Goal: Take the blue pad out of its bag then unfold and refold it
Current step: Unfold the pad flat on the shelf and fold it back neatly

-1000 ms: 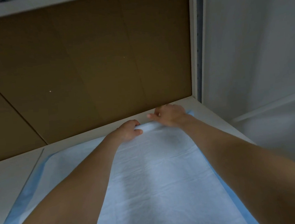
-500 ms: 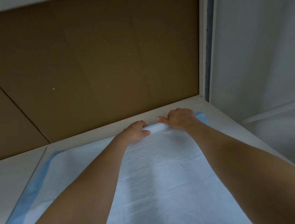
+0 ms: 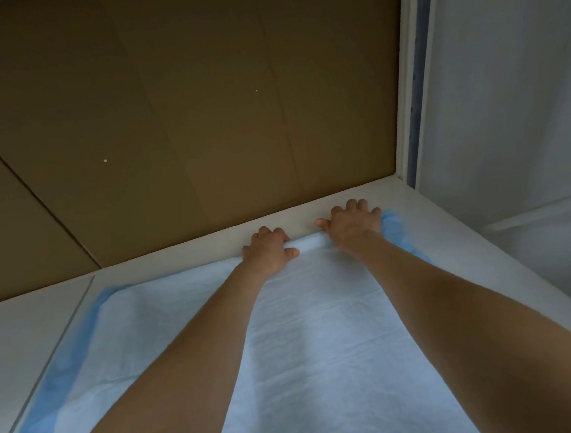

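The blue pad (image 3: pixel 319 316) is out of its bag and lies opened flat on a white table (image 3: pixel 27 342). Its pale quilted face is up and its darker blue border (image 3: pixel 55 388) shows along the side. No bag is in view. The pad's far edge (image 3: pixel 307 243) stops just short of the foot of the brown cardboard panel (image 3: pixel 201 120) that stands behind the table, leaving a thin strip of bare table between them.

Both hands are at that far edge, close under the panel. The left hand (image 3: pixel 268 253) has its fingers curled over the edge with the thumb lying on top, so it grips the pad. The right hand (image 3: pixel 353 226) sits beside it, slightly nearer the panel. Its knuckles are bent over the edge and its thumb is stretched toward the other hand. It appears to hold the edge too, though the fingertips are hidden beneath. Between the two hands the edge stands up from the table as a small rounded lip.

Judging by this, unfolding is finished and the refold is just starting, with the edge nearest the panel taken up for the first fold. The next move probably calls for drawing that edge away from the panel and toward the body, both hands level so the crease runs straight. The edge then has to land square on the pad's near part, which lies out of view below the forearms. The thin sheet may wrinkle or skew if one hand leads.
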Demonstrator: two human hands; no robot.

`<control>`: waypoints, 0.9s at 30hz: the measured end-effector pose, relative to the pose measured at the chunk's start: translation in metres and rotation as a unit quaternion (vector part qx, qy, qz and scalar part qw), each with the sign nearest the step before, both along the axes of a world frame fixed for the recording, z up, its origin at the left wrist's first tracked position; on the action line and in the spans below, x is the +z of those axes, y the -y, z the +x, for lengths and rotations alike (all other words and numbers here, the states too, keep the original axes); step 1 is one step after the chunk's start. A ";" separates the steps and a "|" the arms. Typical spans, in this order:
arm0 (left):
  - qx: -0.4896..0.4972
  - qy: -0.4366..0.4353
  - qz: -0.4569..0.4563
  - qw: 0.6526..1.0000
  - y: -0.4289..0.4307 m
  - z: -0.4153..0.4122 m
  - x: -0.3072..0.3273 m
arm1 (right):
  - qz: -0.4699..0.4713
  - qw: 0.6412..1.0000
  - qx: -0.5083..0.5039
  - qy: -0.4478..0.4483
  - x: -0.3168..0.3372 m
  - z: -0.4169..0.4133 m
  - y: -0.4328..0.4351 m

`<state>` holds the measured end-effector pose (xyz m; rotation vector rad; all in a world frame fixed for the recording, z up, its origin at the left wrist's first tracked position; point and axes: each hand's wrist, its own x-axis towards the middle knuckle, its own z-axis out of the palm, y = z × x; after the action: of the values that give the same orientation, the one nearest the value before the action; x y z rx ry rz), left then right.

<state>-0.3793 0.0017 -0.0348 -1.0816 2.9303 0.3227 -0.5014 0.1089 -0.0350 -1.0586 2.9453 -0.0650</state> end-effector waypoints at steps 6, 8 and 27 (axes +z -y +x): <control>0.009 0.002 -0.034 0.999 0.016 0.038 0.007 | -0.030 0.994 0.102 -0.032 0.014 0.026 0.007; 0.025 0.022 -0.046 0.998 0.027 0.065 0.011 | -0.037 0.987 0.156 -0.008 0.014 0.050 0.022; 0.159 -0.001 -0.011 0.987 0.132 0.229 0.002 | -0.007 0.974 0.223 0.046 0.005 0.172 0.117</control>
<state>-0.1507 -0.1307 -0.0331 -1.5542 2.7628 0.2910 -0.3297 -0.0084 -0.0299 -1.6379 2.5584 -0.1245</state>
